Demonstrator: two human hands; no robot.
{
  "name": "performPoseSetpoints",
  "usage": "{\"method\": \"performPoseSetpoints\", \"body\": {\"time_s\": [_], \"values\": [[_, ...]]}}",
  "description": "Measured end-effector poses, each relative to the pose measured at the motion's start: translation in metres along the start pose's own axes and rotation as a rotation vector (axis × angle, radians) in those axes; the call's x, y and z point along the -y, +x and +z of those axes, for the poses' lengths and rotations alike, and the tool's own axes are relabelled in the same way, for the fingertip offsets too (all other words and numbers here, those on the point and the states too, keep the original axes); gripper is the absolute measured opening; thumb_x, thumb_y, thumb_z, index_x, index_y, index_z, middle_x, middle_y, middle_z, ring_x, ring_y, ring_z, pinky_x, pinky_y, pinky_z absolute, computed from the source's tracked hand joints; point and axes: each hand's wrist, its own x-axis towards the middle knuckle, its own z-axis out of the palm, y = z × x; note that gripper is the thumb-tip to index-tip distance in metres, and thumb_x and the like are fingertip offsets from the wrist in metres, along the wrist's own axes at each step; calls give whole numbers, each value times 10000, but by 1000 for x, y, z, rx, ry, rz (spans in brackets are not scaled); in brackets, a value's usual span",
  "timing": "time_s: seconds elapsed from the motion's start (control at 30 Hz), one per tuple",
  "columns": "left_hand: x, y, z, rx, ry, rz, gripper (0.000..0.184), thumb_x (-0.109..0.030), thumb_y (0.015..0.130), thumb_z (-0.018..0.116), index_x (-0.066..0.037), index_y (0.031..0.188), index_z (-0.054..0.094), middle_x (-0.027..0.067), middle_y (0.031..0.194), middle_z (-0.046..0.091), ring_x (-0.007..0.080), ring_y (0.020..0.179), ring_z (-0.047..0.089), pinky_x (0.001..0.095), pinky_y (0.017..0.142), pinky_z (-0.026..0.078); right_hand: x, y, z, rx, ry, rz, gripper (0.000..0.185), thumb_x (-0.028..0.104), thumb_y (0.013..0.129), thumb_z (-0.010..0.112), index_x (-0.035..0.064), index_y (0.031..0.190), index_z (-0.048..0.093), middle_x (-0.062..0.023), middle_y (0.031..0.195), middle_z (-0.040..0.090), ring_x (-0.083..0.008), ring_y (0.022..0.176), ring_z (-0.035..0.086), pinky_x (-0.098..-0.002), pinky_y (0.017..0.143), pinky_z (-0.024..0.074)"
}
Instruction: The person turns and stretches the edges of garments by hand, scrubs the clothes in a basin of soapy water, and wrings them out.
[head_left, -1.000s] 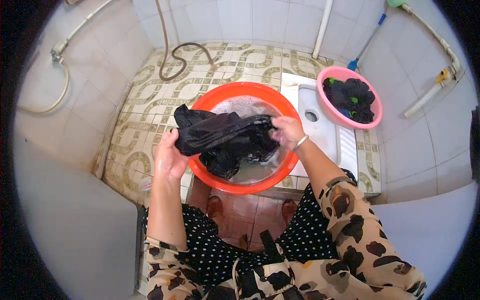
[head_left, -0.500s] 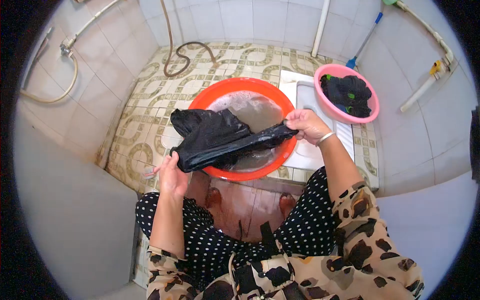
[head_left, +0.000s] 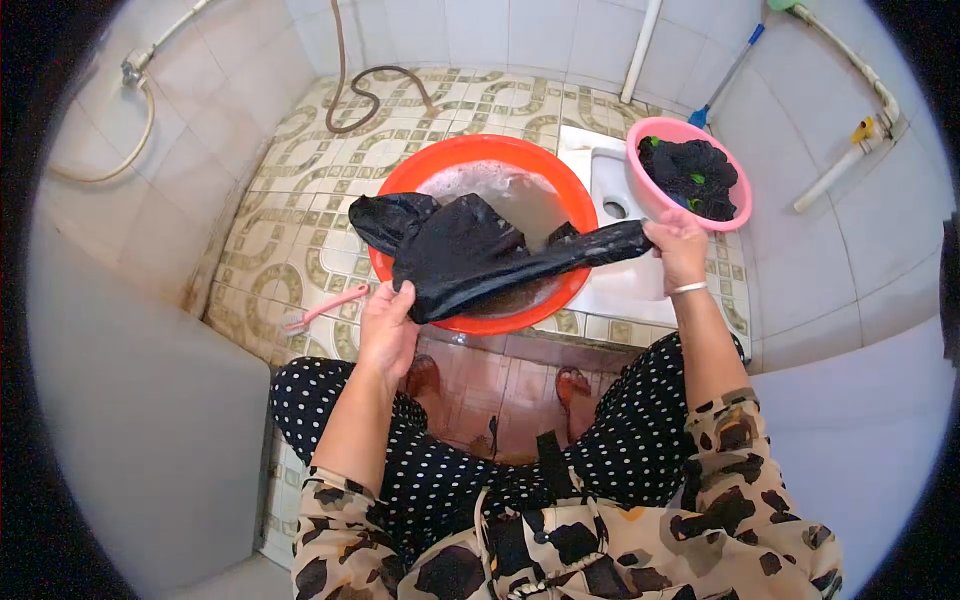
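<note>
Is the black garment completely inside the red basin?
No, partly out: the right hand holds part of the black garment beyond the basin's rim.

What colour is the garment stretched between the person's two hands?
The wet garment is black; it shows best in the head view.

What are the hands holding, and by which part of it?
A black cloth: the left hand grips its near edge, the right hand the end of a taut length, perhaps a sleeve.
</note>
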Motion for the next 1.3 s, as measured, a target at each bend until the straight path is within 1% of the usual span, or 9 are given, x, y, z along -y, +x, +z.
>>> {"method": "performPoseSetpoints", "body": {"time_s": [0.07,0.13,0.27,0.43,0.6,0.87,1.03,1.07,1.3], "values": [[4,0,-4,28,-15,-39,246,-128,858,540,-35,1085,524,59,1071,584,163,987,547,350,887,406,-9,-6,-8,3,13,65,210,49,687,673,75,804,500,-19,655,540,-118,501,493,-237,433,388],[4,-2,-5,93,-5,-153,272,-132,841,566,-32,1092,528,55,1080,582,165,988,545,349,889,400,-17,-11,-16,145,217,560,187,59,692,662,74,819,526,-17,676,547,-116,529,490,-253,446,383],[0,6,-9,120,26,-213,335,-84,784,627,-26,1100,534,55,1083,580,164,987,543,341,894,393,-10,-28,-14,427,144,724,230,-11,728,592,68,925,500,-10,733,554,-136,588,548,-283,506,458],[0,10,-3,135,213,-177,484,20,657,701,-17,1109,532,56,1073,585,163,967,550,328,903,387,-19,-25,-24,277,542,197,257,-36,732,602,52,936,474,-17,790,550,-109,725,527,-231,703,437],[4,14,11,93,132,-105,481,36,653,696,-25,1100,528,58,1070,584,165,965,552,323,907,390,-17,-20,-18,166,620,140,246,-18,745,616,63,926,469,4,776,522,-92,744,511,-224,710,426],[-10,29,4,-5,40,84,439,12,709,659,-16,1111,484,72,1059,575,186,960,554,337,894,410,8,-18,3,508,756,342,483,-1,762,577,19,1199,372,-201,1166,512,-249,1059,515,-356,933,400],[-6,36,-8,-47,38,75,415,22,732,627,-16,1113,469,83,1073,563,194,962,556,345,888,419,-15,-19,16,553,657,703,260,208,861,512,-13,990,555,-157,1013,601,-228,918,593,-356,854,453],[-4,38,-9,-54,40,73,409,25,741,614,-15,1119,463,87,1080,559,195,965,556,346,886,422,-26,-20,18,595,650,819,295,232,821,583,19,1025,576,-47,1010,606,-176,951,555,-352,853,422],[-6,33,5,-46,-13,33,435,27,756,588,-7,1165,445,98,1107,551,213,975,554,365,878,431,-15,-36,22,891,548,990,391,214,766,652,21,1088,543,-64,987,613,-174,875,589,-329,812,456]]}}
